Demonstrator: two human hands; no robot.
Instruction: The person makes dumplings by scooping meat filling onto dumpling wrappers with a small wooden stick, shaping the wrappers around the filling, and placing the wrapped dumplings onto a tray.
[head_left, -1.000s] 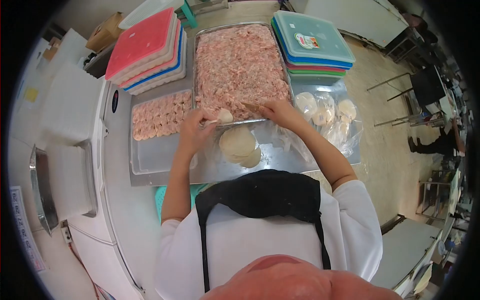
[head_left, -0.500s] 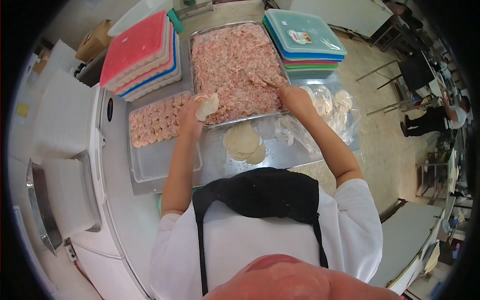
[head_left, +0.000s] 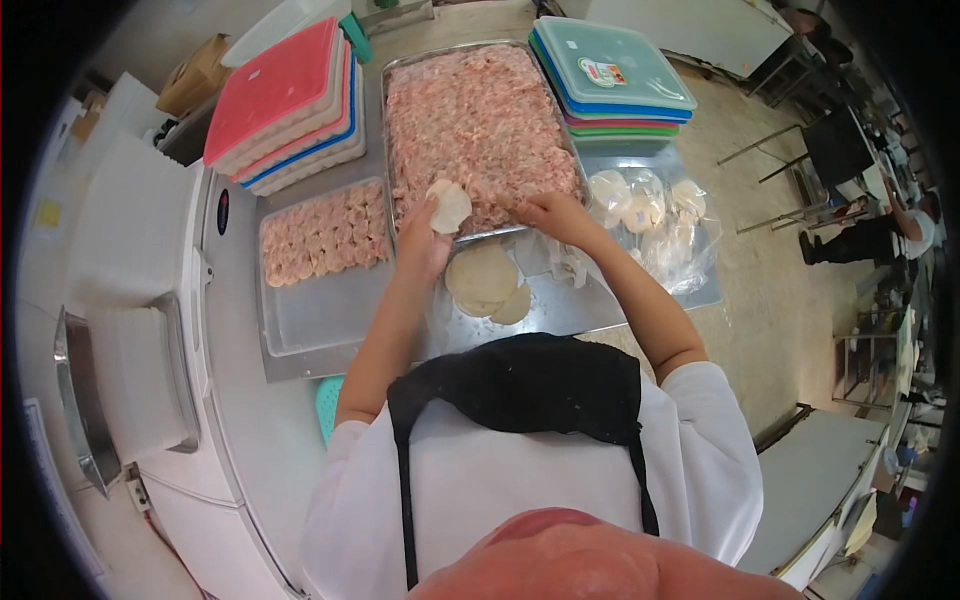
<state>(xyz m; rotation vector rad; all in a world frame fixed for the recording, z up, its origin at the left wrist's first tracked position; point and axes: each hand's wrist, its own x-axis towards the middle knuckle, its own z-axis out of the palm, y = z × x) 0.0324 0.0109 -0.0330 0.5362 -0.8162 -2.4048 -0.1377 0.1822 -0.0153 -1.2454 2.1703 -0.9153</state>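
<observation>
A pale round wrapper (head_left: 450,207) rests in my left hand (head_left: 422,243), over the near edge of a large metal tray of minced meat (head_left: 475,120). My right hand (head_left: 560,217) is closed round a small spreading tool, mostly hidden, at the tray's near right corner. Between my forearms lies a stack of round wrappers (head_left: 484,282) on the metal table. To the left, a clear container (head_left: 325,325) holds rows of filled pieces (head_left: 325,235) in its far part. Plastic bags with more wrappers (head_left: 648,215) lie on the right.
Stacked containers with a red lid (head_left: 275,95) stand at the back left, and others with a green lid (head_left: 610,65) at the back right. A white freezer (head_left: 235,400) adjoins the table's left side. Another person (head_left: 880,240) is at the far right.
My left hand has moved right from beside the filled pieces, with the wrapper now lying flatter. My right hand has drawn back from over the meat toward the tray's near edge.
</observation>
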